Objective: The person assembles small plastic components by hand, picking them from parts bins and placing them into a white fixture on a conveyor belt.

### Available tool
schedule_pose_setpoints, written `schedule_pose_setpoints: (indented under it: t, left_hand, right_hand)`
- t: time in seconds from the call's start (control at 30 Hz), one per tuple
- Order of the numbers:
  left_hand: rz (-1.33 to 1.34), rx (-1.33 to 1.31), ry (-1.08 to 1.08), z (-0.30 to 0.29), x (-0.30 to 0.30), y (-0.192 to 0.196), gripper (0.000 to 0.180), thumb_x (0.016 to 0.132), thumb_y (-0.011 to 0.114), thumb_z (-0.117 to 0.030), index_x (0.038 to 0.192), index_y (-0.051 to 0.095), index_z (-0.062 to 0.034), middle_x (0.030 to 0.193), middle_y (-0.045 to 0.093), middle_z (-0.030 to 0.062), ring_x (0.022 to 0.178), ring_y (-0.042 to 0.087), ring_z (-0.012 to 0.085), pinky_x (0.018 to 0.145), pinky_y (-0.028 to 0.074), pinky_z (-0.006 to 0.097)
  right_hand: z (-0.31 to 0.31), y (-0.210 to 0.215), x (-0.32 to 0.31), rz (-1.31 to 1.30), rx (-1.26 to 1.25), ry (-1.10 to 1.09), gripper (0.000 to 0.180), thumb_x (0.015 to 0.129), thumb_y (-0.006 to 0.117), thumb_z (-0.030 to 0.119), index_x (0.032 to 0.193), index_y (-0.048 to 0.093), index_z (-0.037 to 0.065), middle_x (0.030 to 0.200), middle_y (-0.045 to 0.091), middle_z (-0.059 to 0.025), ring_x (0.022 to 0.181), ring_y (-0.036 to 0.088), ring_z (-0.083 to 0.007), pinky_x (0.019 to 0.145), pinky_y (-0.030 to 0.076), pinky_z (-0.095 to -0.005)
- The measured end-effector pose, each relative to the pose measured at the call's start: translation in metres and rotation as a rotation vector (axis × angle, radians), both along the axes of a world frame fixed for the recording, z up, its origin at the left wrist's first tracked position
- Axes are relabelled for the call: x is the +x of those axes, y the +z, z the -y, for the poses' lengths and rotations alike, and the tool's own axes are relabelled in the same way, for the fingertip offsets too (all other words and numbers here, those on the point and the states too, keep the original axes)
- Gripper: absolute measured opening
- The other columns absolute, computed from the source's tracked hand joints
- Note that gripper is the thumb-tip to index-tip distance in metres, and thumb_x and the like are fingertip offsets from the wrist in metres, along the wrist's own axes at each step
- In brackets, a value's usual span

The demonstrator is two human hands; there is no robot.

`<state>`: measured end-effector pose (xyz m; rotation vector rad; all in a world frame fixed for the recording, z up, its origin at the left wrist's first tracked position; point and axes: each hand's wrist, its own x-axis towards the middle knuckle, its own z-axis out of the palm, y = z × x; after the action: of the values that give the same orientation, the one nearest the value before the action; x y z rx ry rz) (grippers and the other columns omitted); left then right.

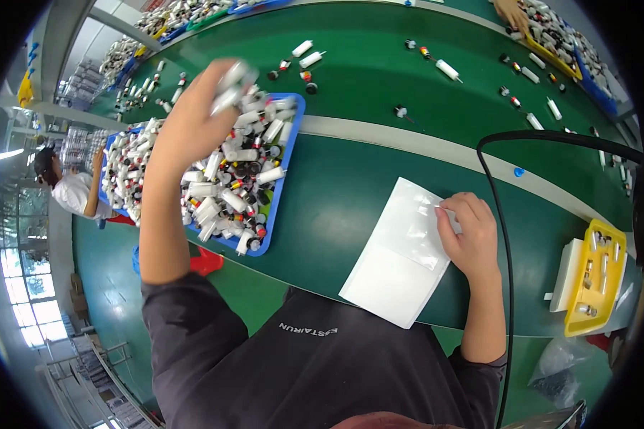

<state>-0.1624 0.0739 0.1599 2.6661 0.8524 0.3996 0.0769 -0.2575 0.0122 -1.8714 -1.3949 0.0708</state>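
Cylinders (227, 100) clasped in left grip (192, 118) above blue tray (298, 114); right grip (474, 230) pinching clear bag (420, 232).

Factory wkshop, prob. assembly line: long green work surface (365, 79) w/ small parts (311, 60) strewn about, blue bin (277, 201) heaped w/ more, co-worker (71, 194) in white shirt, lg. windows (37, 279) & metal racks (96, 366) at L.

Bright windows (41, 286) along left; lit tube lamp (1, 156) above them; green floor (254, 286) beneath long green table (325, 214).
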Motion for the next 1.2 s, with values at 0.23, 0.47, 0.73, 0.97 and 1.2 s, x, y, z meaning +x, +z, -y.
schedule_pose_setpoints:
  t: [0.23, 0.47, 0.73, 0.97, 1.2]
  left_hand:
    - [-0.113, -0.041, -0.012, -0.028, -0.089, -0.067, 0.066, 0.081, 0.061, -0.008, 0.145, 0.047, -0.0022, 0.147, 0.052, 0.0183, 0.138, 0.046, 0.0345, 0.117, 0.033, 0.041]
    - [-0.202, 0.114, -0.034, -0.036, -0.076, -0.033, 0.076, 0.081, 0.071, -0.012, 0.152, 0.044, -0.0053, 0.156, 0.043, 0.0188, 0.147, 0.035, 0.0359, 0.121, 0.024, 0.047]
    - [0.353, -0.083, -0.304, 0.02, 0.184, -0.012, 0.033, 0.099, 0.059, -0.021, 0.124, 0.067, -0.0021, 0.119, 0.07, 0.0173, 0.11, 0.067, 0.0262, 0.1, 0.047, 0.034]
    - [-0.109, 0.237, -0.25, -0.042, 0.282, -0.196, 0.053, 0.095, 0.048, -0.011, 0.146, 0.053, -0.0269, 0.157, 0.043, 0.0145, 0.141, 0.045, 0.036, 0.116, 0.037, 0.052]
    - [0.02, 0.421, -0.441, -0.057, 0.317, -0.198, 0.02, 0.101, 0.052, -0.025, 0.115, 0.06, -0.0142, 0.107, 0.067, 0.0097, 0.115, 0.062, 0.0331, 0.111, 0.041, 0.056]
  right_hand:
    - [-0.064, 0.008, 0.029, 0.061, -0.06, 0.021, 0.043, 0.085, 0.074, 0.015, 0.123, 0.061, 0.0, 0.114, 0.063, -0.0192, 0.104, 0.063, -0.0389, 0.087, 0.054, -0.0429]
    - [-0.185, -0.051, 0.049, 0.307, -0.177, 0.041, 0.012, 0.085, 0.061, 0.017, 0.092, 0.07, 0.015, 0.101, 0.063, -0.0151, 0.093, 0.069, -0.0321, 0.07, 0.056, -0.048]
    - [0.003, 0.06, 0.099, 0.192, 0.133, -0.349, 0.02, 0.091, 0.064, 0.013, 0.109, 0.07, 0.007, 0.103, 0.067, -0.0155, 0.091, 0.066, -0.0329, 0.081, 0.054, -0.0441]
    - [0.247, 0.082, 0.194, 0.275, -0.225, -1.198, 0.032, 0.097, 0.063, 0.027, 0.123, 0.068, 0.009, 0.111, 0.07, -0.0191, 0.103, 0.069, -0.0274, 0.086, 0.054, -0.0374]
    - [0.137, 0.076, 0.076, 0.219, 0.073, -0.783, 0.025, 0.097, 0.062, 0.009, 0.121, 0.068, 0.003, 0.107, 0.07, -0.0077, 0.099, 0.066, -0.0159, 0.084, 0.053, -0.0296]
